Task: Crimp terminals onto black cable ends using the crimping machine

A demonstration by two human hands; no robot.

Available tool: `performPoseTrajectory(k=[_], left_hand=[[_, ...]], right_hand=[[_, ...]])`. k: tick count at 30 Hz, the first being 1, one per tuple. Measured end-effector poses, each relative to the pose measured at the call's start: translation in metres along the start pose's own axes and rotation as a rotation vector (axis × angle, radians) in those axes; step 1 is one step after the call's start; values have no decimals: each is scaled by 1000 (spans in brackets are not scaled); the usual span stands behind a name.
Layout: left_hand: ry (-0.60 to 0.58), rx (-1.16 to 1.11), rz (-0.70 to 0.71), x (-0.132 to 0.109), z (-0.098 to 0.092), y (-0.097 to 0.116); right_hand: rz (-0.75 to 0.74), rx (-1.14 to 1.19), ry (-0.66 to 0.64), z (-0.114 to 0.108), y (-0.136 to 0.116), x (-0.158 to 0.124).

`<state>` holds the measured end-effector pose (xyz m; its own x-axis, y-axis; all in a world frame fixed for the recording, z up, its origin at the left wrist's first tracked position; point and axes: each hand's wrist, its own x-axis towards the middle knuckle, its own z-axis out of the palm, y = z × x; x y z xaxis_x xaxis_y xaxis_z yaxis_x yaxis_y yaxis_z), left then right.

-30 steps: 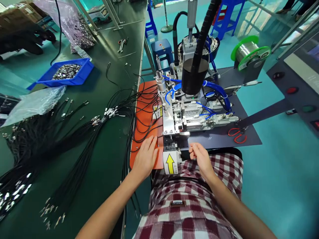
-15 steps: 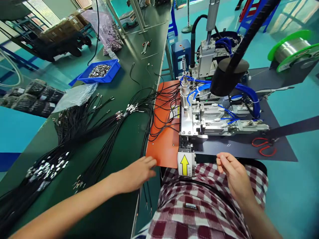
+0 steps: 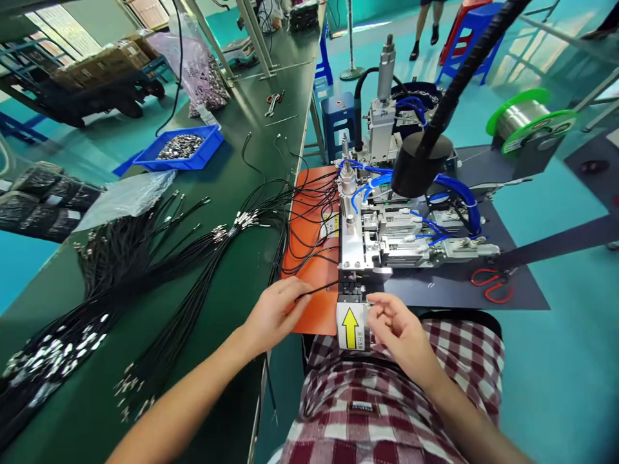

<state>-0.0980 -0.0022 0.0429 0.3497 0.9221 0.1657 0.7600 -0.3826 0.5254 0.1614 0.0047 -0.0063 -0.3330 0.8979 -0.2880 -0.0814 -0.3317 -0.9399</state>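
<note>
My left hand (image 3: pixel 278 314) is closed on a thin black cable (image 3: pixel 325 287), pinched between thumb and fingers above the orange board (image 3: pixel 316 316). From the fingertips, the cable runs right to the front of the metal machine (image 3: pixel 353 248). Beside the white block with a yellow arrow (image 3: pixel 350 327), my right hand (image 3: pixel 403 335) has its fingers bent and somewhat apart. Nothing shows in it; whether it touches the block is unclear. More black cables (image 3: pixel 309 248) lie across the board, their right ends at the machine.
Bundles of black cables (image 3: pixel 193 258) with metal ends cover much of the green table (image 3: pixel 232 335). A blue tray (image 3: pixel 206 151) of small metal parts stands farther back. Red-handled scissors (image 3: pixel 493 287) lie right of the machine, with a green wire spool (image 3: pixel 525 122) behind. A person's legs (image 3: pixel 423 32) show far off.
My left hand has moved up and now grips a black cable over the orange board. My right hand has moved left to the arrow block, its fingers opening. The view has shifted slightly.
</note>
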Motion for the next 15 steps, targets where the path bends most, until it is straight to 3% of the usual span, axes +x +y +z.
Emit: performPoseTrajectory(k=[5, 10, 15], left_hand=[[-41, -10, 61, 0, 39, 4], [-120, -158, -8, 3, 55, 10], [-152, -399, 5, 1, 69, 33]], right_hand=[[-40, 112, 48, 5, -4, 11], [-35, 72, 96, 3, -5, 9], [-120, 8, 130, -12, -9, -1]])
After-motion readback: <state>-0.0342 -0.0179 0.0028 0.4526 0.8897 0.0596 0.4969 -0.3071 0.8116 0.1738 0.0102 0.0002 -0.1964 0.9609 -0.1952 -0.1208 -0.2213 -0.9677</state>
